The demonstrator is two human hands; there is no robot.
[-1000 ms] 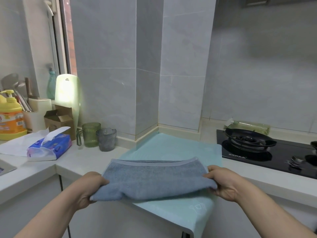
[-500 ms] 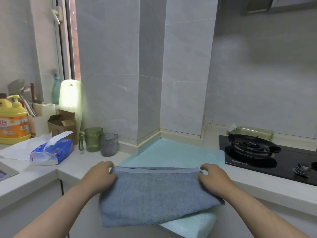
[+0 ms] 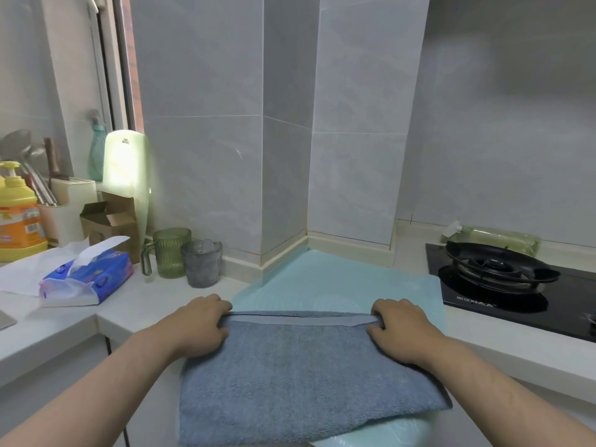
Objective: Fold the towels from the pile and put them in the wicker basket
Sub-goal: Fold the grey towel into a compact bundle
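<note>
Pressing towel [image 3: 300, 379], apparently folded, flat.

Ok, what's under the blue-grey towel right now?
The blue-grey towel lies on a light teal mat, which shows beyond its far edge and below its near right corner. The part of the mat beneath the towel is covered, so anything there can't be seen.

Your blue-grey towel [image 3: 303, 375], folded and flat on the counter.

You have it lying on a pale teal mat [image 3: 338, 285], its smooth woven border band running along the far edge; the terry face is up and fairly smooth; its near part hangs past the counter edge toward you; it seems doubled into at least two layers, though the far edge is too thin to count them.
</note>
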